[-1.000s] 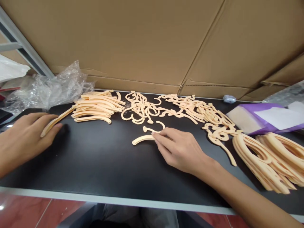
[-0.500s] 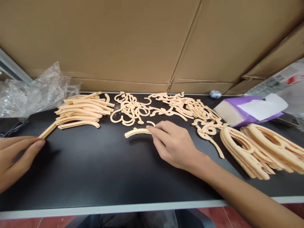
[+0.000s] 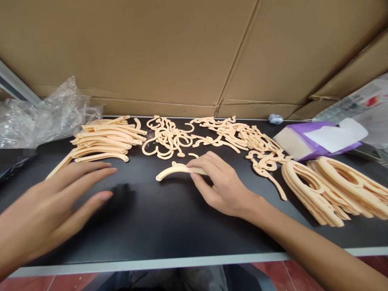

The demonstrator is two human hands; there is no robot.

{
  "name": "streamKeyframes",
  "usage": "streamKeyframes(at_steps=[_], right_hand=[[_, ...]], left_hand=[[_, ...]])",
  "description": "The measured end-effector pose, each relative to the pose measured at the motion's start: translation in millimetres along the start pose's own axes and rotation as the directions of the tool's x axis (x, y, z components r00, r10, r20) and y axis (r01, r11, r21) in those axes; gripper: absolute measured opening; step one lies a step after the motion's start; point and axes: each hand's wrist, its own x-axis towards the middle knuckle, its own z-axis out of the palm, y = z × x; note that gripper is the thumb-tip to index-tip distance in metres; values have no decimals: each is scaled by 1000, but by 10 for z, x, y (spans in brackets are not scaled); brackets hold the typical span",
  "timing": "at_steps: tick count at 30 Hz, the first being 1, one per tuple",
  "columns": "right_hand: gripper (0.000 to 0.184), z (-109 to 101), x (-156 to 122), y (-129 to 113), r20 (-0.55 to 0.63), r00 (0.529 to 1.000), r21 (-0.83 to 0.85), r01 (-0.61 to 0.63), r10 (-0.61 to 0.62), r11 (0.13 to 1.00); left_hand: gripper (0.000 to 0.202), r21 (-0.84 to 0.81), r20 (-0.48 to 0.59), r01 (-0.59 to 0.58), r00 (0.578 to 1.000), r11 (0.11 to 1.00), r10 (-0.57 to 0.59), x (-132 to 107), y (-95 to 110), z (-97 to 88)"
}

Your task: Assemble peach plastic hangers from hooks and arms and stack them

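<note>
The curved piece [image 3: 174,170] sat low over the middle of the black table [image 3: 157,226], pinched at one end between the thumb and fingertips of the right hand [image 3: 218,182]; the left hand [image 3: 54,210] hovered, blurred, at the front left, fingers spread and holding nothing; beyond it lay a stack of curved strips [image 3: 106,139], with a tangle of hooks [image 3: 168,137] beside it; hanger frames [image 3: 330,190] were piled at the right, a purple packet [image 3: 315,139] behind them.
</note>
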Motion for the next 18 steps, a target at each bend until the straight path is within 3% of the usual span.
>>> streamKeyframes(at_steps=[3,6,9,15,18], right_hand=[[20,-7,-1,-20,11,998,50,58,-58,997],[20,-1,-11,-27,15,993,92,113,-115,989],[19,6,-18,-12,31,992,94,120,-123,988],[16,16,-34,23,51,995,115,83,-90,990],[13,20,-37,33,62,994,84,85,-90,993]], left_hand=[[36,-49,-21,-254,967,966,254,595,611,46],[27,-228,35,-412,902,882,431,946,870,136],[21,-335,77,-440,869,833,490,1102,898,214],[17,-431,61,-380,893,818,447,1124,846,317],[18,-389,48,-393,894,833,445,1071,791,377]])
